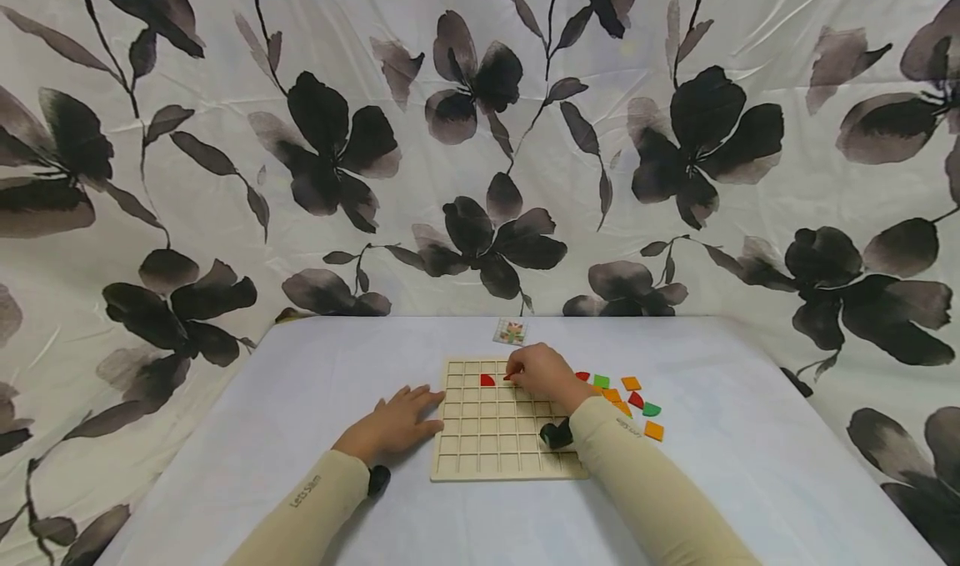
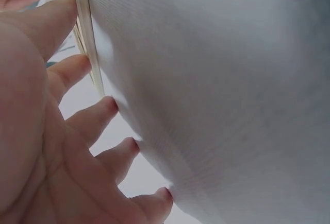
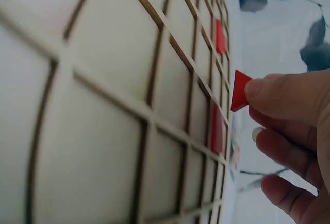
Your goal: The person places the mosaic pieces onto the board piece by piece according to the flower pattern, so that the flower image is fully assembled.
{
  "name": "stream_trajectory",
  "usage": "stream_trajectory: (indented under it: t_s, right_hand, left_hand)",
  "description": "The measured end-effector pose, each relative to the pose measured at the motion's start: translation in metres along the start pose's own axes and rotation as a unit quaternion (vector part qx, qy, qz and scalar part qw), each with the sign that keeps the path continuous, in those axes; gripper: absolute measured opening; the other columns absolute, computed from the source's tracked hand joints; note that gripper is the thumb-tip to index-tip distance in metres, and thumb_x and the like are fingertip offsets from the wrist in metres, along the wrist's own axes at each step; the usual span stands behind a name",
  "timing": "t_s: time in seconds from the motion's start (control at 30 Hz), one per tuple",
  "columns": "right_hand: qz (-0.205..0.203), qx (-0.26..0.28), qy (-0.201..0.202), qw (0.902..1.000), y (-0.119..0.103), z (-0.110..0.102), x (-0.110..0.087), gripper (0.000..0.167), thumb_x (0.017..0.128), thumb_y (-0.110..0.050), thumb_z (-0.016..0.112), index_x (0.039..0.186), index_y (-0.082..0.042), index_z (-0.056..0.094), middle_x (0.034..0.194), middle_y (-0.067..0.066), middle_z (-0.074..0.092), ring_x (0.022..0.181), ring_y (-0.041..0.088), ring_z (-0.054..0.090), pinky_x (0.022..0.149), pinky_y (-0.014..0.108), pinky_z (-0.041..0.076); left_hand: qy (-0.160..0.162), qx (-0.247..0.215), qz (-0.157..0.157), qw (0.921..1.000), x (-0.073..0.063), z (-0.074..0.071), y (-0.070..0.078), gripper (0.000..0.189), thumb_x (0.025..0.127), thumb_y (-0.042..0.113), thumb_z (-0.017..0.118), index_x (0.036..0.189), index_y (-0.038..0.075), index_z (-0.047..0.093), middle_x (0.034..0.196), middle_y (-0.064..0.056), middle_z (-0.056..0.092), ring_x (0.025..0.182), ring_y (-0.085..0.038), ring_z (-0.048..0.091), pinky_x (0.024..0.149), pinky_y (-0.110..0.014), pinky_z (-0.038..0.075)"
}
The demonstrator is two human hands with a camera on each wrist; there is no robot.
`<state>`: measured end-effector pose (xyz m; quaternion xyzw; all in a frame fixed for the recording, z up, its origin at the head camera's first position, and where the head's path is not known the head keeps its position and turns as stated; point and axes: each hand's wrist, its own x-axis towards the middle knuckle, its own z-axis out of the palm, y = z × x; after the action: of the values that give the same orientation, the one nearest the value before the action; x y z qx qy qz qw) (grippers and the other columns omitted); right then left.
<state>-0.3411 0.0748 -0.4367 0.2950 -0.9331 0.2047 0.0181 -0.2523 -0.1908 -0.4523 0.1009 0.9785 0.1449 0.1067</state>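
A pale wooden board (image 1: 495,433) with a raised square grid lies on the white table. My right hand (image 1: 546,374) is over its far part, pinching a small red tile (image 3: 239,91) between thumb and finger; a triangular corner shows. One red quarter-round tile (image 1: 487,380) sits in a cell of a far row, left of that hand. A second red patch on the grid in the right wrist view may be a tile or a reflection; I cannot tell. My left hand (image 1: 401,423) rests with spread fingers at the board's left edge, thumb and index fingertip touching it.
Right of the board lie several loose tiles, among them an orange square (image 1: 654,431), a green quarter-round (image 1: 652,410) and a red one (image 1: 636,400). A small pattern card (image 1: 511,331) lies beyond the board. A flowered cloth (image 1: 480,174) hangs behind the table (image 1: 300,383).
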Motion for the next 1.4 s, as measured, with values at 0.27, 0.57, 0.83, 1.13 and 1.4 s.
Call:
stream_trajectory:
  t_s: [0.27,0.57,0.83,1.13,1.4]
  right_hand:
    - [0.001,-0.021,-0.015,0.9997,-0.007,0.014,0.005,0.007,0.088,-0.013,0.068,0.084,-0.018,0.071,0.081,-0.006,0.068,0.075,0.010,0.057,0.071,0.029,0.050]
    - [-0.028,-0.042,-0.021,0.9985,-0.012,0.013,0.007,0.010,0.089,-0.011,0.067,0.084,-0.014,0.075,0.082,-0.004,0.071,0.074,0.012,0.059,0.075,0.030,0.053]
    - [-0.054,-0.114,-0.003,0.9920,-0.018,0.012,0.010,0.036,0.090,-0.001,0.059,0.057,-0.014,0.052,0.055,-0.006,0.039,0.057,0.009,0.033,0.054,0.025,0.032]
    - [-0.027,-0.107,-0.020,0.9937,-0.016,0.012,0.014,0.040,0.092,-0.002,0.057,0.056,-0.017,0.046,0.057,-0.007,0.036,0.058,0.010,0.036,0.055,0.024,0.030]
    - [0.038,-0.036,-0.034,0.9981,0.008,-0.016,-0.002,0.018,0.092,-0.010,0.066,0.108,-0.011,0.074,0.111,0.003,0.072,0.107,0.024,0.065,0.090,0.039,0.054]
  left_hand:
    - [-0.005,-0.005,-0.008,1.0000,-0.001,-0.002,0.004,0.058,0.096,0.045,0.055,0.148,0.021,0.042,0.156,-0.013,0.035,0.146,-0.042,0.024,0.110,-0.071,0.017]
    - [0.000,-0.003,-0.006,1.0000,-0.001,-0.003,0.003,0.058,0.096,0.045,0.055,0.147,0.021,0.043,0.155,-0.012,0.036,0.145,-0.042,0.025,0.109,-0.072,0.018]
    - [0.003,-0.009,-0.007,0.9999,-0.002,0.000,0.003,0.057,0.096,0.045,0.056,0.147,0.021,0.044,0.155,-0.012,0.036,0.145,-0.042,0.025,0.110,-0.072,0.018]
    - [0.006,-0.010,-0.006,0.9999,-0.001,0.001,0.003,0.057,0.096,0.044,0.056,0.146,0.020,0.044,0.155,-0.013,0.037,0.145,-0.042,0.026,0.109,-0.072,0.018]
    - [0.003,-0.004,0.004,1.0000,-0.005,-0.003,0.006,0.057,0.097,0.042,0.054,0.148,0.019,0.042,0.154,-0.015,0.037,0.144,-0.045,0.026,0.107,-0.074,0.020]
